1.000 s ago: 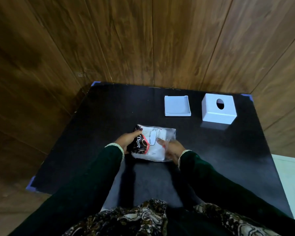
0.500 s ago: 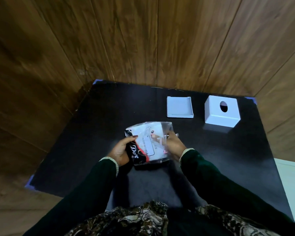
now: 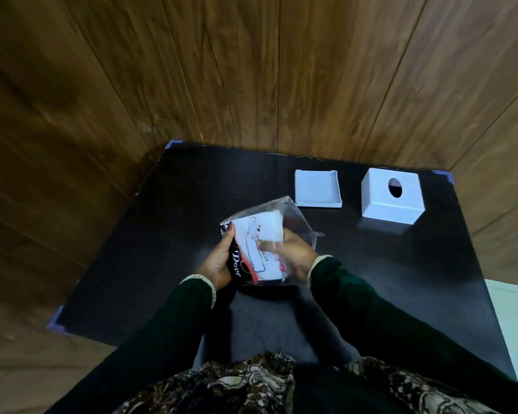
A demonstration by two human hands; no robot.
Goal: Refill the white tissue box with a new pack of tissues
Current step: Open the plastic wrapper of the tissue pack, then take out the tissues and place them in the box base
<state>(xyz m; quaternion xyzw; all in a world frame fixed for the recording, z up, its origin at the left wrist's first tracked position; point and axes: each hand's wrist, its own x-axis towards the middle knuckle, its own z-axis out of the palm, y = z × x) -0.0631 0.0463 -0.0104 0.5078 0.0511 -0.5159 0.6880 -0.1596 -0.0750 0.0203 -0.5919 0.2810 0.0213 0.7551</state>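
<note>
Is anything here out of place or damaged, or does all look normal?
Nothing looks damaged or spilled. The white tissue box is in two parts on the black mat: its cover stands apart from the flat tray beside it. Both hands, left hand and right hand, hold the tissue pack.

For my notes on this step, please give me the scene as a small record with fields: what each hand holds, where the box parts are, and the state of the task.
surface: black mat on a wooden floor
left hand: grip on the left edge of the tissue pack
right hand: grip on the pack's right side, over the clear wrapper
tissue pack: held tilted above the mat, still inside its wrapper
box cover: white, round hole on top, stands far right on the mat
box base: white shallow tray, left of the cover, apart from it
task state: box open, pack not yet put in
</note>
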